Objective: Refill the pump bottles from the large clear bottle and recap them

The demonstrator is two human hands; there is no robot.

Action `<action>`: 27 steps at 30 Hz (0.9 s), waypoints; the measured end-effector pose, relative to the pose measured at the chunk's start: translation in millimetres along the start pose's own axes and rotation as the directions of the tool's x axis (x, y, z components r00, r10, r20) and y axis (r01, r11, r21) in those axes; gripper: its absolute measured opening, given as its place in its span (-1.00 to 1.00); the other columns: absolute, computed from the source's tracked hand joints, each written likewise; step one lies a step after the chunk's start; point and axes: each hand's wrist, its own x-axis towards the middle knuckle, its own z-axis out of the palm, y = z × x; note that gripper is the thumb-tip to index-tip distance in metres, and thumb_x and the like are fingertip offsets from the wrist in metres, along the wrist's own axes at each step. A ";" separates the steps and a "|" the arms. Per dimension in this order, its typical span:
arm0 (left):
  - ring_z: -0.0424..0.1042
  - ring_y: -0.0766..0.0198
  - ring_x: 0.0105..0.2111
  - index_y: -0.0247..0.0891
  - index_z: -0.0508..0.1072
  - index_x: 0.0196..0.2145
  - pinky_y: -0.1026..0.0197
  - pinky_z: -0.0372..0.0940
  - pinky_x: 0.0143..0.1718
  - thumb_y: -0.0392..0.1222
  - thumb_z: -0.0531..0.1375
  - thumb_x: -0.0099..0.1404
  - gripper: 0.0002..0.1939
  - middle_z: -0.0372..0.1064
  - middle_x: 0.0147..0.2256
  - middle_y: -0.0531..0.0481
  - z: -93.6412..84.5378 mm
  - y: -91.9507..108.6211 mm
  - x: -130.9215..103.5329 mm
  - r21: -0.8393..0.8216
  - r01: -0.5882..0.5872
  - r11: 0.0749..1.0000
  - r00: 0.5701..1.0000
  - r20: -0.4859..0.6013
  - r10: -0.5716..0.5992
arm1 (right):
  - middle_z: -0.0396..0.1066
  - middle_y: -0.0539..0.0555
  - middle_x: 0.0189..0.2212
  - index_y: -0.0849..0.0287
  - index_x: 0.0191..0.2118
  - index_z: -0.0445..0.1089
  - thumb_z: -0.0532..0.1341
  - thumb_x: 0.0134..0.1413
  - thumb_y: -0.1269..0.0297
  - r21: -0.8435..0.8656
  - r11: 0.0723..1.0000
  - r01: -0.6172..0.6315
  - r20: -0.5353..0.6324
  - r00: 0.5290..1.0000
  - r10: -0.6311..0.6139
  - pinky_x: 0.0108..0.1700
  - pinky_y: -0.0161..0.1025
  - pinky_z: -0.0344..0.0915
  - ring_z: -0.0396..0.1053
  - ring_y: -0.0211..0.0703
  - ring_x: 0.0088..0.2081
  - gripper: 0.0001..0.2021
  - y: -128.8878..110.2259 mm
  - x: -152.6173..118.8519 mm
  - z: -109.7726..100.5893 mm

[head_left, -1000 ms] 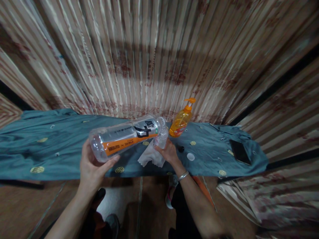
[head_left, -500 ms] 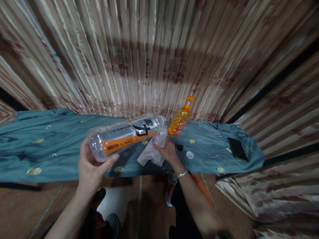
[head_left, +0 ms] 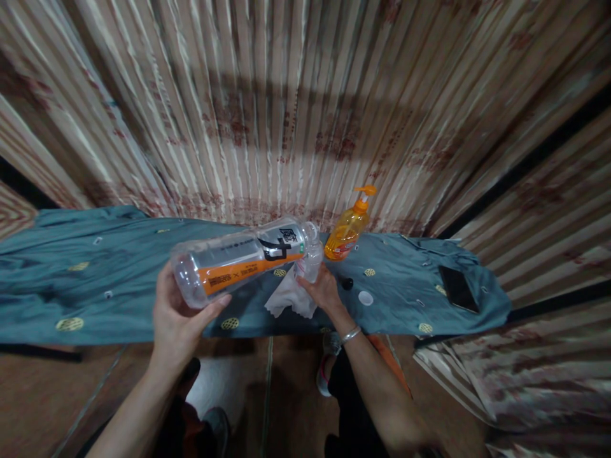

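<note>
My left hand [head_left: 184,312] is closed around the base of a large clear plastic bottle [head_left: 243,261] with an orange, black and silver label. The bottle lies tilted, almost level, its mouth to the right at the top of a smaller clear bottle [head_left: 312,257]. My right hand [head_left: 322,286] is wrapped round that smaller bottle and keeps it upright over the table. A crumpled white tissue [head_left: 289,296] lies just left of my right hand. Whether any liquid runs between the two mouths I cannot make out.
Behind the small bottle stands an orange pump bottle [head_left: 347,229]. A black cap [head_left: 347,283] and a white disc [head_left: 365,298] lie right of my right hand. Farther right is a phone [head_left: 458,289]. A green patterned cloth [head_left: 128,280] covers the narrow table; a pleated curtain [head_left: 286,127] hangs behind.
The view has shifted very slightly. Both hands keep their grip, and the two bottles stay mouth to mouth with almost no movement.
</note>
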 end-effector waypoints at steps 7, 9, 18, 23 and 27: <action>0.68 0.05 0.01 -0.13 0.61 0.15 0.11 0.62 -0.02 -0.07 0.71 -0.37 0.03 0.66 0.08 -0.13 2.3 2.8 1.3 -0.012 0.004 1.000 1.000 -0.006 -0.004 | 0.70 0.29 -0.02 0.23 0.14 0.47 0.50 0.16 0.19 -0.006 1.000 0.001 0.018 1.000 -0.001 0.08 -0.08 0.55 0.68 0.19 0.06 -0.51 -1.6 -0.5 -2.9; 0.68 0.05 0.02 -0.13 0.61 0.15 0.11 0.62 -0.02 -0.07 0.71 -0.36 0.02 0.66 0.08 -0.12 2.9 2.9 2.5 -0.010 0.004 1.000 1.000 -0.007 -0.005 | 0.70 0.30 -0.01 0.25 0.15 0.47 0.50 0.17 0.20 -0.011 1.000 -0.006 0.030 1.000 0.007 0.09 -0.09 0.55 0.68 0.19 0.07 -0.51 -3.1 -0.6 -4.4; 0.67 0.04 0.05 -0.13 0.58 0.16 0.10 0.60 0.03 -0.07 0.70 -0.37 0.05 0.63 0.11 -0.12 2.3 -1.0 1.2 -0.021 0.025 0.999 1.000 0.007 -0.025 | 0.71 0.26 -0.02 0.21 0.13 0.47 0.50 0.16 0.20 -0.017 1.000 -0.020 0.029 0.999 0.020 0.09 -0.11 0.55 0.69 0.16 0.05 -0.53 -4.9 -1.9 -7.0; 0.64 -0.02 0.07 -0.14 0.54 0.18 0.02 0.61 0.05 0.05 0.70 -0.31 0.06 0.60 0.12 -0.15 1.6 -1.6 0.7 0.024 -0.008 1.000 1.000 0.011 0.007 | 0.70 0.27 -0.02 0.20 0.13 0.47 0.50 0.15 0.21 -0.006 1.000 -0.016 0.022 1.000 0.016 0.09 -0.12 0.55 0.69 0.16 0.05 -0.53 -3.5 -1.7 -5.3; 0.65 -0.04 0.02 -0.15 0.55 0.14 0.01 0.64 -0.04 0.08 0.70 -0.32 0.03 0.61 0.08 -0.16 2.2 -0.2 0.1 0.032 -0.021 0.999 1.000 0.000 0.021 | 0.69 0.28 0.01 0.20 0.13 0.47 0.50 0.14 0.22 0.015 1.000 -0.002 0.007 1.000 0.002 0.12 -0.09 0.55 0.68 0.17 0.07 -0.52 -2.8 -1.9 -4.8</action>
